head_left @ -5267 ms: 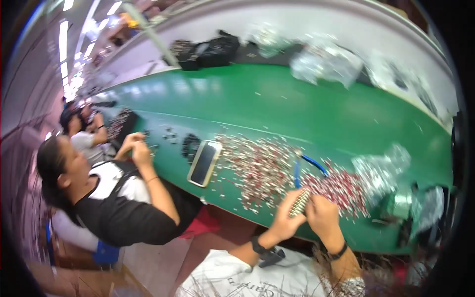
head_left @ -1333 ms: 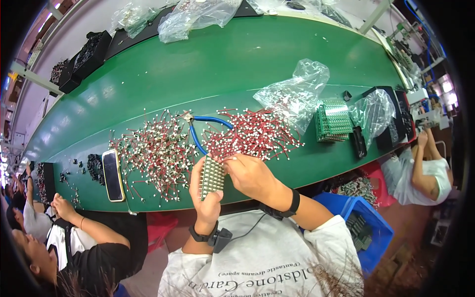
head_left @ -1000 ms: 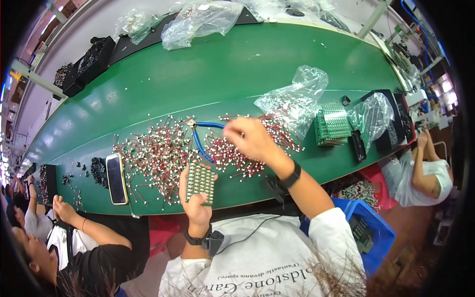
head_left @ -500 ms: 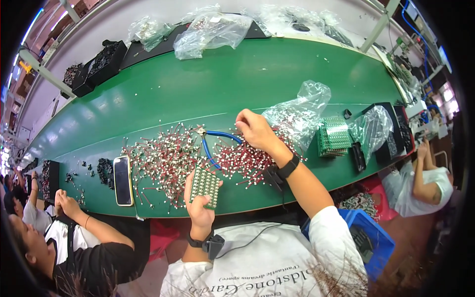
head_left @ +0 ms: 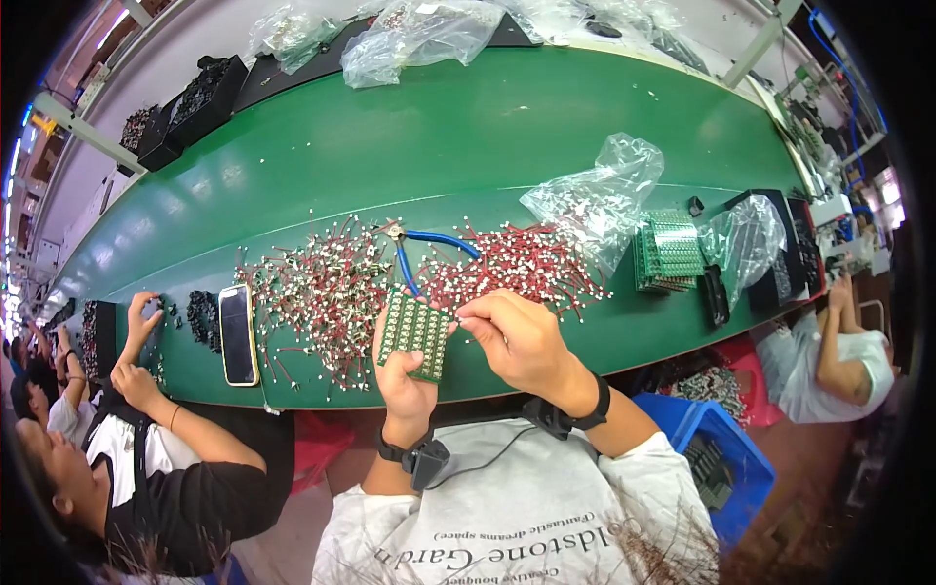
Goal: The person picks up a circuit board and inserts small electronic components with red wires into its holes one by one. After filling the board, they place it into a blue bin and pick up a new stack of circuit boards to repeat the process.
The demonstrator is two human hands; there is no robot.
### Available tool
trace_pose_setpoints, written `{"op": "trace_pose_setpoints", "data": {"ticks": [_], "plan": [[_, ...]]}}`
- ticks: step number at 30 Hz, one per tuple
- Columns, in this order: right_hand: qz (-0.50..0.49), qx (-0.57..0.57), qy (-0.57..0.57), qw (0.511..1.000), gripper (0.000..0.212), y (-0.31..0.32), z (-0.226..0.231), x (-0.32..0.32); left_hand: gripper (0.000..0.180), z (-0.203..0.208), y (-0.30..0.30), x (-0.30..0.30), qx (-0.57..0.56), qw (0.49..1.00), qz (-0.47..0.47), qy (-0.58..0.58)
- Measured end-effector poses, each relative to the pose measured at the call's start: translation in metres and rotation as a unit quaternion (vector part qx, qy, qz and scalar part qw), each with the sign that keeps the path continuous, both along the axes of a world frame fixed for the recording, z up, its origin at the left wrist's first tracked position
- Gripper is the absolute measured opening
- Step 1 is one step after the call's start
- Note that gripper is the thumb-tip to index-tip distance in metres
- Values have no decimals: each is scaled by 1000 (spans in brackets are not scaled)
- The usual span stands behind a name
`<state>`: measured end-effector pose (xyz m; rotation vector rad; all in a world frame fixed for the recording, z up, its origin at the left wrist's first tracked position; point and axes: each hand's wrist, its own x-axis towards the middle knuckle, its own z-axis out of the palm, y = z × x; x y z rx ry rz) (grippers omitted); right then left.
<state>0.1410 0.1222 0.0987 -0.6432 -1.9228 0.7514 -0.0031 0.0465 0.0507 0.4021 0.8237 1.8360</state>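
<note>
I hold a small green circuit panel (head_left: 416,336) upright in my left hand (head_left: 405,375); the fingers are closed around its lower edge, just above the near rim of the green tabletop (head_left: 546,127). My right hand (head_left: 517,336) is at the panel's right edge, thumb and forefinger pinched narrow as if on one small part; the part itself is too small for me to see, so I cannot tell if something is really between the fingertips.

Behind the panel lie two heaps of red-wired components, one to the left (head_left: 327,288) and one to the right (head_left: 522,261); between them rest blue-handled cutters (head_left: 419,249). A clear plastic bag (head_left: 600,195) and a stack of green boards (head_left: 668,249) are further right; a phone (head_left: 237,333) lies on the left, near a co-worker's hand (head_left: 141,317).

To do this step well, I think the panel should stay steady and tilted toward my eyes, with the left thumb away from the row in work; the right fingers should bring the part straight to its place, not from the side, because the leads look thin and may bend; I would keep the panel close over the tabletop, so a dropped piece does not fall to the floor.
</note>
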Motion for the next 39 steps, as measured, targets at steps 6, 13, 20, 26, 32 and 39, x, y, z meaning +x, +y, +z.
{"op": "trace_pose_setpoints", "data": {"ticks": [6,13,20,26,32,39], "plan": [[3,-54,-14,998,4,-12,-27,0,75,3,-3,0,28,998,20,-51],[51,-171,-34,983,6,-4,-42,-4,78,11,-10,10,13,999,31,10],[12,-54,-54,997,10,-1,-51,-6,80,14,-12,15,4,999,29,43],[5,-25,-76,997,9,-3,-49,-4,80,12,-12,15,0,999,30,38],[7,49,-179,983,8,-3,-44,-2,82,5,-13,13,-12,990,6,139],[46,100,-234,966,14,3,-44,2,83,10,-12,14,-19,987,0,159]]}}
